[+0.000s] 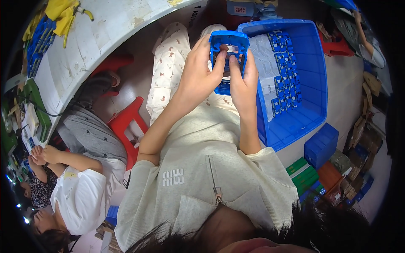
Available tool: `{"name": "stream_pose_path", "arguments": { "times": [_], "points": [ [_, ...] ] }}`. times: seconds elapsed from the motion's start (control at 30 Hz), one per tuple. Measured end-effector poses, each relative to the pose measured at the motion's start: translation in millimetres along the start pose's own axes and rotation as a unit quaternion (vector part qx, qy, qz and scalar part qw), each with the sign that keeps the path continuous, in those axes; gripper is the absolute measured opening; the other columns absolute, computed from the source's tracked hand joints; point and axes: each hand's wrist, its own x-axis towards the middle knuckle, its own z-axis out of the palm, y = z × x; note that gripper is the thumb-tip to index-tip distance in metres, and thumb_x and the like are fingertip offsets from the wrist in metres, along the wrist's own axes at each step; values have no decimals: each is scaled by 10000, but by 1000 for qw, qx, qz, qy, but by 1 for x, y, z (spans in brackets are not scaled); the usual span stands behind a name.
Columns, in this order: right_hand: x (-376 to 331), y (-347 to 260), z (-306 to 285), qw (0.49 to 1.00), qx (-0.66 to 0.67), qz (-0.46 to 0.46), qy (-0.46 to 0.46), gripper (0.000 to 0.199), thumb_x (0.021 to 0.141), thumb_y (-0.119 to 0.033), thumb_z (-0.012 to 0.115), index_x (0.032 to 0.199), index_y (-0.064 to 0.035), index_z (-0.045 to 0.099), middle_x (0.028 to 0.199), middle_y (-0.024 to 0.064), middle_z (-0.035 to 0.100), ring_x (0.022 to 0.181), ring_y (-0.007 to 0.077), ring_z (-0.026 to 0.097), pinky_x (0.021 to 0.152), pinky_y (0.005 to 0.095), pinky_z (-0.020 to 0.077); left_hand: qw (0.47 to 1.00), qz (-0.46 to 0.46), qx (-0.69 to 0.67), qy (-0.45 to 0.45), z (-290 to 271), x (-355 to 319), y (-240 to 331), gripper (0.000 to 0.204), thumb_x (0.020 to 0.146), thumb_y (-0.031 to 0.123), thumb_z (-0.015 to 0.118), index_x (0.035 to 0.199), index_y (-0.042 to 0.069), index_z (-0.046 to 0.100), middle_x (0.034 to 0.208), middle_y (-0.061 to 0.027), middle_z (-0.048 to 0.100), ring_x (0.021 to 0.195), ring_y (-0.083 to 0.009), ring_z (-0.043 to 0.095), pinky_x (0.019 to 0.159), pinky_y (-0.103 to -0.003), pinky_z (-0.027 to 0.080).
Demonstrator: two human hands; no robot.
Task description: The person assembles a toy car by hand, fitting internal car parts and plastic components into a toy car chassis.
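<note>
Both hands are raised above my lap, gripping a blue plastic housing (230, 35) with an open middle and curved cut-outs. Its left side is held by my left hand (199, 67), the thumb reaching into the opening. My right hand (244, 82) wraps the right side, and its thumb also presses inside the frame. The thumbs partly cover the inner part of the housing. To the right, close to my right hand, is a large blue bin (319, 71). Inside it, rows of small blue parts (287, 82) lie beside white sheets (262, 63).
A curved white table (99, 31) runs along the left, with yellow and blue items (62, 17) on it. Beside it are a red stool (128, 120) and a seated co-worker (82, 198). A smaller blue box (321, 145) and green boxes (304, 175) stand behind the bin's near end.
</note>
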Motion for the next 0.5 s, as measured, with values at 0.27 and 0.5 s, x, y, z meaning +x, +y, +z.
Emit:
{"name": "stream_pose_path", "arguments": {
  "times": [0.27, 0.5],
  "points": [
    [0, -3, 1, 998, -58, -25, 7, 41, 829, -40, 456, 833, -2, 444, 638, 88, 536, 522, 89, 482, 460, 246, 385, 999, 3, 37, -7, -3, 2, -6, 137, 791, 62, 545, 913, 4, 523, 824, -83, 576, 741, -142, 552, 685, -264, 441],
    [0, -2, 3, 1000, 14, -1, 5, 48, 827, -42, 453, 854, -2, 456, 628, 93, 535, 517, 92, 494, 470, 244, 400, 1000, 21, 12, -14, -4, 2, -3, 166, 792, 53, 540, 951, 7, 517, 840, -81, 574, 773, -143, 552, 710, -261, 437]
  ]
}}
